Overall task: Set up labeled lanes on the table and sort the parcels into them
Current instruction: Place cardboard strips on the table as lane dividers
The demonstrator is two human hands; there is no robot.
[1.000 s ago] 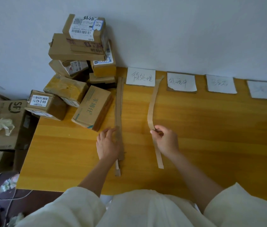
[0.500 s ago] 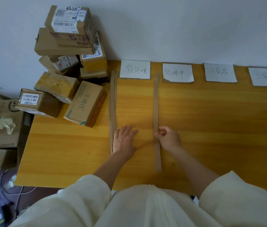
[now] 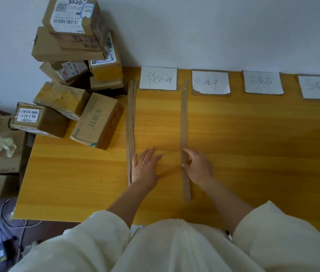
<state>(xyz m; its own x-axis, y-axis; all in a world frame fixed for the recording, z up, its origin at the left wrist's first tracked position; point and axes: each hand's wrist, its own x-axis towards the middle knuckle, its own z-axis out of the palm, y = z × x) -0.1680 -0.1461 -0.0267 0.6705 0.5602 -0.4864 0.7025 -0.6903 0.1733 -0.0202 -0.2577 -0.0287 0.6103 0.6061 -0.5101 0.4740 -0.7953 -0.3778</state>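
The orange-yellow wooden table (image 3: 253, 154) looks smooth and faintly glossy; two long brown cardboard strips (image 3: 183, 122) look matt; four white paper labels (image 3: 158, 78) are matt.

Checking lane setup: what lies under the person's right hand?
Under the right hand lies the second cardboard strip, flat on the table between the first two paper labels. Fingertips touch its edge; the hand overlaps little of it. No parcel sits in the lane.

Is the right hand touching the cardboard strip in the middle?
Touching. In the head view the right hand has its fingers and thumb lying on the middle cardboard strip, with no gap showing between them.
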